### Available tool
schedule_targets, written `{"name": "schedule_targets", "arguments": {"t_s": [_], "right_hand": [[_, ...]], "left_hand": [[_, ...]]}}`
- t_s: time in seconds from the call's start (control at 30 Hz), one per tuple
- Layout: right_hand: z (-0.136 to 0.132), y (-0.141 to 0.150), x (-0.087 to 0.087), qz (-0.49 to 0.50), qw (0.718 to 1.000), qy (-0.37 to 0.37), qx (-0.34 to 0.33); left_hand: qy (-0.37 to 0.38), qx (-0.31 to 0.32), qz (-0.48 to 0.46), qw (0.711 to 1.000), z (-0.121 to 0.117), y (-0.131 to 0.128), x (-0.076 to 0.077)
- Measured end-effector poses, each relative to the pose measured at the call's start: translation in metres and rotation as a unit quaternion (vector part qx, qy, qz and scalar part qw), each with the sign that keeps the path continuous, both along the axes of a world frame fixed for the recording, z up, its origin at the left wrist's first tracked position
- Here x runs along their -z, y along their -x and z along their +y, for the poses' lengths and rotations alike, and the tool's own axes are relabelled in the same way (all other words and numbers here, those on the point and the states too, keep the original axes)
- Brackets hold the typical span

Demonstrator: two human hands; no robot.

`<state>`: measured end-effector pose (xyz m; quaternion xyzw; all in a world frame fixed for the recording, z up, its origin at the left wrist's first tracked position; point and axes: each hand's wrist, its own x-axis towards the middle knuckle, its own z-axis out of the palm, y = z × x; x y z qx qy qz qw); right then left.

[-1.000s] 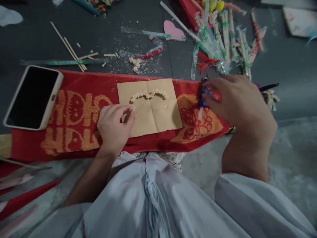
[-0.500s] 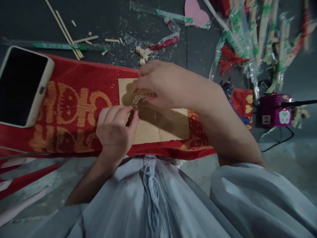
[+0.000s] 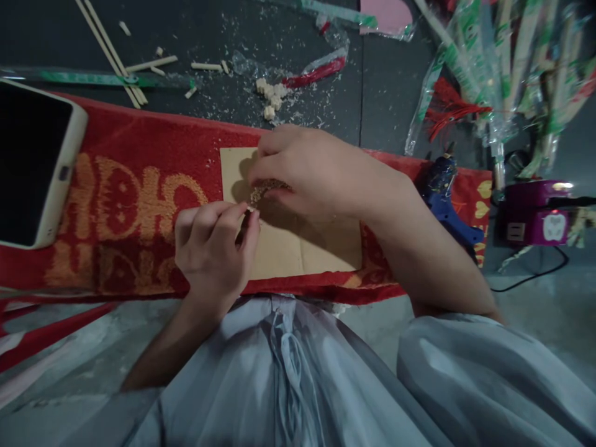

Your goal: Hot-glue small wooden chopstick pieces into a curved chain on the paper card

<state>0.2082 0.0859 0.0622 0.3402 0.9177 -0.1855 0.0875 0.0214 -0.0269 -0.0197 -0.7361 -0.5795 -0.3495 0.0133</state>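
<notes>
A folded sheet of tan card lies on a red towel with orange lettering. On the card is a curved strand of small pale pieces, partly hidden by fingers. From the left, my left hand pinches a small pale piece, seen only in part, at the strand's near end. My right hand reaches over the card, its thumb and fingers closed around the strand; the exact contact is hidden. A blue glue gun rests on the towel beyond my right forearm.
At left lies a phone. Thin sticks, pale chunks and crumbs are on the dark table behind. Wrapped chopsticks, a red tassel and a purple socket box with a cable are at right.
My right hand has left the glue gun at right and come over the card to the strand. My left hand keeps its pinch near the strand's end. The view has shifted.
</notes>
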Motion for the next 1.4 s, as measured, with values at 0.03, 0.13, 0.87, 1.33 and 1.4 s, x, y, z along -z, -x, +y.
{"name": "schedule_targets", "arguments": {"t_s": [0.03, 0.13, 0.87, 1.33, 1.4], "right_hand": [[0.0, 0.0, 0.002, 0.011, 1.0, 0.01, 0.006], [0.002, 0.0, 0.011, 0.064, 0.995, 0.048, 0.055], [0.006, 0.002, 0.013, 0.047, 0.997, 0.051, 0.033], [0.003, 0.001, 0.012, 0.064, 0.992, 0.091, 0.058], [0.003, 0.001, 0.011, 0.055, 0.994, 0.082, 0.048]], "left_hand": [[0.006, 0.001, 0.002, 1.0, 0.0, 0.0, 0.0], [-0.005, 0.007, 0.012, 1.0, 0.0, -0.002, -0.001], [0.001, 0.002, 0.057, 0.998, 0.007, -0.007, -0.01], [0.102, -0.008, -0.028, 0.994, 0.003, -0.005, -0.009], [0.109, -0.014, -0.029, 0.994, 0.003, -0.005, -0.009]]}}
